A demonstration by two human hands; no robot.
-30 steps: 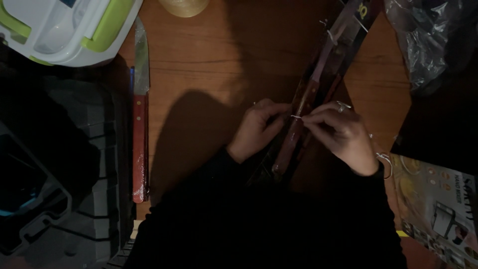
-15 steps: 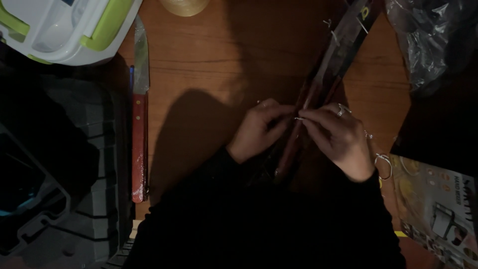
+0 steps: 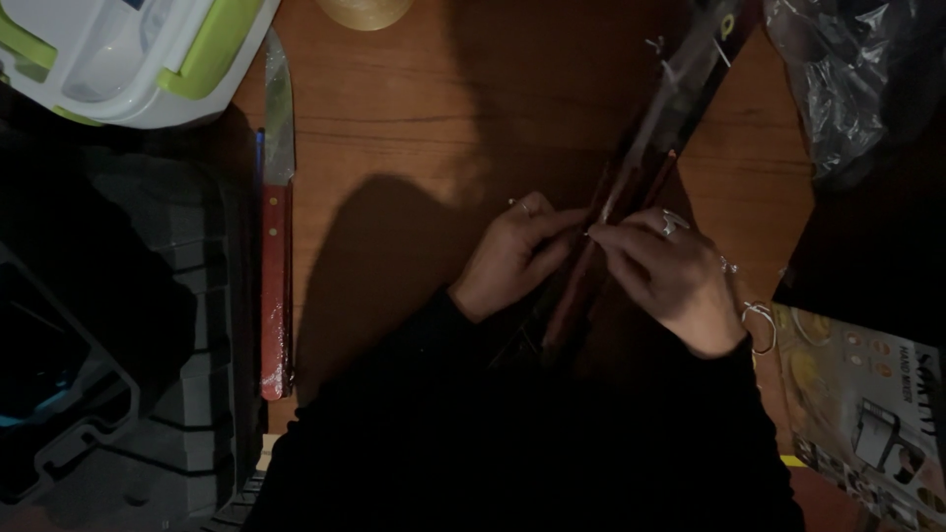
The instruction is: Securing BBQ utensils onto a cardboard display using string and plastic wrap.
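Two hands — left hand (image 3: pixel 512 254), right hand (image 3: pixel 662 268) — pinching long, seemingly plastic-wrapped wooden-handled tool (image 3: pixel 631 172).

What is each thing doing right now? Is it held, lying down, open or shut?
Left hand: pinching the long packaged tool.
Right hand: fingers closed on a small white tie at the package.
Long packaged tool: wrapped, lying slanted on the table, held by both hands.
Knife: lying flat, untouched, red handle in clear wrap.
Lunch box: lid shut.
Plastic bag: crumpled, lying loose.
Printed box: lying flat.

knife (image 3: pixel 277 246) on table (image 3: pixel 414 128), left of packaged tool (image 3: pixel 631 187) btwn hands.
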